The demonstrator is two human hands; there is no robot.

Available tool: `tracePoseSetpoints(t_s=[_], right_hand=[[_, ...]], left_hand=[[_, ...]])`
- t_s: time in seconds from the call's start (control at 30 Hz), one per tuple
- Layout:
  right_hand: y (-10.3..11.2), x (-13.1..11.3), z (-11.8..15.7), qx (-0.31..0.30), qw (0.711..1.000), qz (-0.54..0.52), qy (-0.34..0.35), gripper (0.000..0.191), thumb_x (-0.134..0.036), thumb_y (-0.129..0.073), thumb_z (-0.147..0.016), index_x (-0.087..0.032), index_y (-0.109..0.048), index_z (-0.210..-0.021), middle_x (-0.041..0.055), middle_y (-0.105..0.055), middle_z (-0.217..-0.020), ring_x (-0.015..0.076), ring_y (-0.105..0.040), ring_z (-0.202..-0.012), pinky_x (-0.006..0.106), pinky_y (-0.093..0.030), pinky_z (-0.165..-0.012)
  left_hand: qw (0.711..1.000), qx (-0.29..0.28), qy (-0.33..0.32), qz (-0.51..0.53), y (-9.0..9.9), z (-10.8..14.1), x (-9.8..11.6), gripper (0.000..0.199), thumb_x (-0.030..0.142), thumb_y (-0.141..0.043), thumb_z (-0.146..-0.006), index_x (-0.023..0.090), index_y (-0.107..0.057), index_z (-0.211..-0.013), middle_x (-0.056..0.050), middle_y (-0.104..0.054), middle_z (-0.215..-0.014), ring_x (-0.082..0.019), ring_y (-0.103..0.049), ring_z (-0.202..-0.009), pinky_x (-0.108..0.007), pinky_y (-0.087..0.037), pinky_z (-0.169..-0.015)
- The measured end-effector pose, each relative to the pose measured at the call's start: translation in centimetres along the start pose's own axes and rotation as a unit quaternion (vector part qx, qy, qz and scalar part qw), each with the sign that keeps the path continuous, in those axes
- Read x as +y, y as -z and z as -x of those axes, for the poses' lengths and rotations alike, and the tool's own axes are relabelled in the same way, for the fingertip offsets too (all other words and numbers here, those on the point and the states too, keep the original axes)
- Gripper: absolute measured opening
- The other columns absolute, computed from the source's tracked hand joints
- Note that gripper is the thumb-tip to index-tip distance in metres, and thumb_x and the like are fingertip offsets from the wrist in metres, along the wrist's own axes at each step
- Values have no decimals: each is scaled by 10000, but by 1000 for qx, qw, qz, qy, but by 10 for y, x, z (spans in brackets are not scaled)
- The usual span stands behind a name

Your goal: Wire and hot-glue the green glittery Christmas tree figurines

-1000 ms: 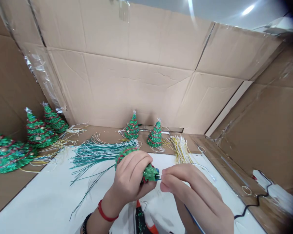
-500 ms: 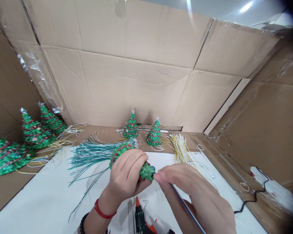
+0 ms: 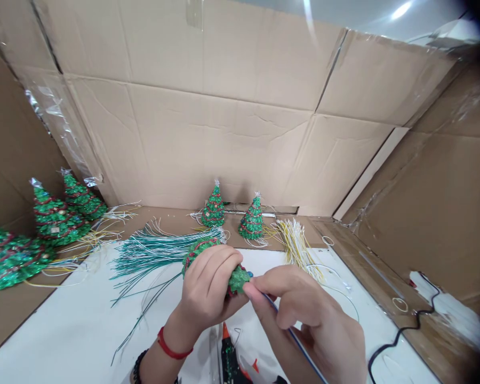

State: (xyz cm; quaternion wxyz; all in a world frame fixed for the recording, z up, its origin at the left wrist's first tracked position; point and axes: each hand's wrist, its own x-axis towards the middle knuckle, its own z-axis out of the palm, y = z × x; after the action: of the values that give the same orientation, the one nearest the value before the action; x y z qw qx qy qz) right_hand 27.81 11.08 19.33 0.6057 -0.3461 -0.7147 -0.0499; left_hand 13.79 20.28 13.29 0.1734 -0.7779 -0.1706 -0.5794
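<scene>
A small beaded green Christmas tree [image 3: 239, 278] with red garland lies tilted on its side, wrapped in the fingers of my left hand [image 3: 208, 280]. Its top points right. At that tip, the thumb and index finger of my right hand [image 3: 312, 301] pinch the end of a thin blue-and-white wire [image 3: 300, 344], which trails down below the hand. Whether the wire's end enters the tree is hidden by my fingertips. Below the hands lies a black glue gun [image 3: 230, 357] with an orange nozzle.
A bundle of green and white wires [image 3: 156, 253] lies left of my hands on the white tabletop [image 3: 72, 330]. Yellow and white wires [image 3: 296, 242] lie to the right. Two trees [image 3: 252, 220] stand behind, several more [image 3: 58, 216] at left. A black cord [image 3: 400, 333] runs along the right edge.
My right hand has shifted slightly left, and its fingers have curled in more around the wire. The black cord at right has moved down and left. My left hand keeps its hold on the tree.
</scene>
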Motion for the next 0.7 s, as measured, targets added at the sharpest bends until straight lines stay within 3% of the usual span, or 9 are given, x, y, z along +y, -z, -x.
tracePoseSetpoints(t_s=[0.17, 0.37, 0.53, 0.7], right_hand=[[-9, -3, 4, 3, 1000, -22, -22, 428, 97, -649, -820, -256, -415, -761, -39, -736, -741, 116, -689, -611, 219, -596, -563], [-21, -7, 9, 111, 993, 14, 41, 441, -39, -550, -995, -245, -376, -645, -38, -656, -636, 83, -606, -496, 168, -502, -419], [-4, -8, 16, -45, 996, 79, -4, 209, -28, -534, -999, -209, -632, -961, 9, -746, -732, 105, -711, -552, 132, -601, -490], [2, -8, 14, -55, 996, 73, -10, 234, 10, -566, -961, -213, -627, -994, -3, -747, -726, 107, -703, -537, 139, -615, -483]], left_hand=[[999, 14, 39, 34, 0, -3, 6, 316, 409, -434, -1065, 153, -620, -1080, -99, -749, -854, -209, -736, -848, -340, -618, -785], [998, 18, 41, 38, 6, -5, 6, 312, 414, -445, -1064, 159, -624, -1082, -91, -756, -888, -202, -742, -881, -335, -614, -809], [999, 10, 34, 15, 11, -4, 4, 206, 316, -576, -997, 155, -631, -1113, -87, -774, -931, -210, -747, -902, -349, -610, -839], [1000, 7, 25, 3, 14, -4, 4, 211, 311, -590, -976, 149, -638, -1104, -92, -786, -922, -225, -759, -906, -357, -617, -834]])
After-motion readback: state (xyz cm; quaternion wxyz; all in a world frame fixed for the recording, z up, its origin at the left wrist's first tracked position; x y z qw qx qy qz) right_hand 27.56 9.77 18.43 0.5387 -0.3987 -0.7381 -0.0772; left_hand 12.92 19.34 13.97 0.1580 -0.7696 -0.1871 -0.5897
